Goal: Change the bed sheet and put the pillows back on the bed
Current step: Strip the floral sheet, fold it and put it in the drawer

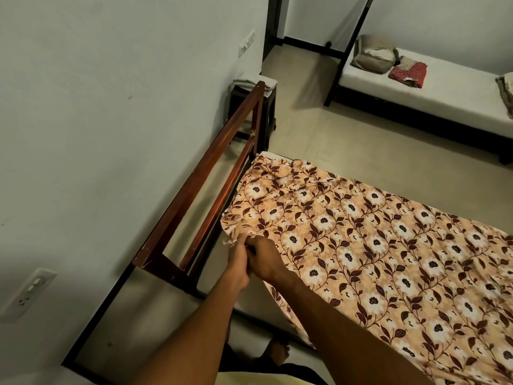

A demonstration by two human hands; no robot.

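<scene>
The person stands at the near corner of the bed (249,297), both bare arms reaching in from 6 o'clock to meet just below the middle of the view. The left hand (236,263) and the right hand (268,259) sit knuckle to knuckle, touching each other, and each grip is closed on the bunched corner of the bed sheet (361,232), with the fingers curled into the cloth where a frayed edge sticks out toward 9 o'clock. The sheet, peach with white flowers and dark brown leafy vines, lies spread over the mattress and runs away toward 3 and 4 o'clock; it is wrinkled at the far corner near 12 o'clock and drapes over the near side of the bed below the right forearm. Just beside the hands, toward 10 o'clock, the reddish-brown wooden end frame (211,173) stands along the pale wall (111,107). Past its far post, at 12 o'clock, a dark stool (268,107) carries a folded pale cloth (255,81). The pillows (373,54) are well apart from the sheet, stacked at 1 o'clock on a second bed (444,95) with a white mattress, and a red folded cloth (406,75) lies just beside them. A wall socket (27,293) shows at 8 o'clock and a switch panel (247,44) near 12. A bare foot (277,354) rests on the tiled floor (347,140) at 6 o'clock.
</scene>
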